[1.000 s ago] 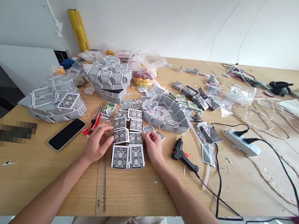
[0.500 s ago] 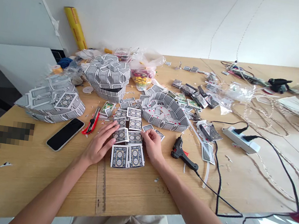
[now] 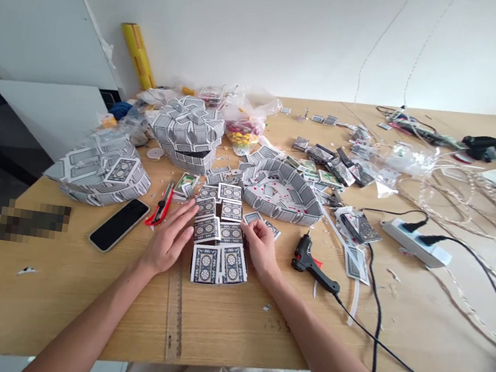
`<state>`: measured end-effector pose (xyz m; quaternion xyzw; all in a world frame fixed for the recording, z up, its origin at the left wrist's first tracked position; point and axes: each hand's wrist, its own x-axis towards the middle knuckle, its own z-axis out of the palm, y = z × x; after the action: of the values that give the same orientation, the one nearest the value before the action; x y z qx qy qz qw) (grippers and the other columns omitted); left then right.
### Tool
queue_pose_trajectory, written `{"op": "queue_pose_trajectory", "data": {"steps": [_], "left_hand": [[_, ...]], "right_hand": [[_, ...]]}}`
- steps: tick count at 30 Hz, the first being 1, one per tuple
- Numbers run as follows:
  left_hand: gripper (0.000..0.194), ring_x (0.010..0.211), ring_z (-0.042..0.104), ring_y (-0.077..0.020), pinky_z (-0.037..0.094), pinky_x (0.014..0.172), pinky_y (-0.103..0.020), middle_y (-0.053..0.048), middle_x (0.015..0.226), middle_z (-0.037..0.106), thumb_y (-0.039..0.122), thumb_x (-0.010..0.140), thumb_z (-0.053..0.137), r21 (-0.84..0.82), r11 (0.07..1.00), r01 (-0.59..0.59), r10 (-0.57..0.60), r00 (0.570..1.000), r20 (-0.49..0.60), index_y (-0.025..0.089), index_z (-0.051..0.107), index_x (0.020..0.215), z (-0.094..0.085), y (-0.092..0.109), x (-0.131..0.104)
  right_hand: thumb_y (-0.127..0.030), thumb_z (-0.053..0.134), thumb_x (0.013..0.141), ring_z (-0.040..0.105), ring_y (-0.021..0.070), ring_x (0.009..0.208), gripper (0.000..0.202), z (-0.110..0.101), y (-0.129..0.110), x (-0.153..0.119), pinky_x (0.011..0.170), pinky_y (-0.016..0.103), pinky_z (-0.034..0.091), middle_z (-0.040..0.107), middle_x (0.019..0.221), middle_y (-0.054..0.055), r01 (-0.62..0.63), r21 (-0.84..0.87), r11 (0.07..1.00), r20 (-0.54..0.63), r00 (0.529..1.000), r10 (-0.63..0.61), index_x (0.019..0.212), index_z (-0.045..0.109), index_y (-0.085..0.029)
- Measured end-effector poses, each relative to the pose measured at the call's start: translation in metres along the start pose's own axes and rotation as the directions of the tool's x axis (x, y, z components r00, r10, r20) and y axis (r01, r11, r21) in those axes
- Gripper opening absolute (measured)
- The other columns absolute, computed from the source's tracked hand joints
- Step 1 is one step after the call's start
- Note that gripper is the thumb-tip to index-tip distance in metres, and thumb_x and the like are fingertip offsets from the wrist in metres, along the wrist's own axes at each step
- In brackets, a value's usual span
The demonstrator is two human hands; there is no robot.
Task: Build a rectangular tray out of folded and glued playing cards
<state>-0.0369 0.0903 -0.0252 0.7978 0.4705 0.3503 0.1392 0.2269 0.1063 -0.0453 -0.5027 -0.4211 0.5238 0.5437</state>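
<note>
A piece built of patterned playing cards (image 3: 206, 265) lies before me on the table, its cards in two columns with dark gaps between some of them. Along its left edge rests my left hand (image 3: 171, 240), fingers stretched out and touching the cards. My right hand (image 3: 260, 246) is closed in a pinch at the right edge; the fingertips partly hide what they grip. Two loose playing cards (image 3: 272, 228) lie just beyond the right hand. A clear ruler (image 3: 175, 317) extends toward me from beneath the left side.
A glue gun (image 3: 311, 262) lies right, its cord near a power strip (image 3: 415, 241). Behind stand an open card tray (image 3: 279, 209) and a lidded card box (image 3: 187, 125). Leftward are a red utility knife (image 3: 161, 204), a phone (image 3: 119, 224) and another card box (image 3: 102, 175).
The whole view has shifted slightly, so things appear farther right. Both hands stay at the edges of the card piece, with almost the same pose.
</note>
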Motion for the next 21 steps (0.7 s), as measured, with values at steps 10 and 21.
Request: {"op": "queue_pose_trajectory", "data": {"steps": [10, 21], "left_hand": [[0.029, 0.135, 0.062, -0.0350, 0.046, 0.120, -0.055, -0.016, 0.139, 0.069, 0.032, 0.104, 0.054, 0.431, 0.883, 0.187, -0.041, 0.945, -0.325, 0.021, 0.072, 0.124, -0.103, -0.031, 0.017], [0.040, 0.121, 0.072, -0.0358, 0.047, 0.113, -0.054, -0.015, 0.129, 0.079, 0.041, 0.108, 0.045, 0.631, 0.765, 0.127, -0.038, 0.987, -0.153, 0.021, 0.077, 0.122, -0.149, -0.087, 0.015]], "right_hand": [[-0.064, 0.084, 0.077, 0.035, 0.0149, 0.056, 0.053, 0.001, 0.005, 0.000, 0.054, 0.031, 0.025, 0.044, 0.059, -0.006, -0.004, 0.037, 0.999, 0.015, 1.000, 0.004, 0.067, 0.049, -0.026], [-0.064, 0.085, 0.076, 0.035, 0.0150, 0.057, 0.054, 0.001, 0.005, 0.001, 0.056, 0.030, 0.025, 0.044, 0.059, -0.006, 0.021, 0.028, 0.999, 0.009, 1.000, -0.021, 0.066, 0.048, -0.026]]}}
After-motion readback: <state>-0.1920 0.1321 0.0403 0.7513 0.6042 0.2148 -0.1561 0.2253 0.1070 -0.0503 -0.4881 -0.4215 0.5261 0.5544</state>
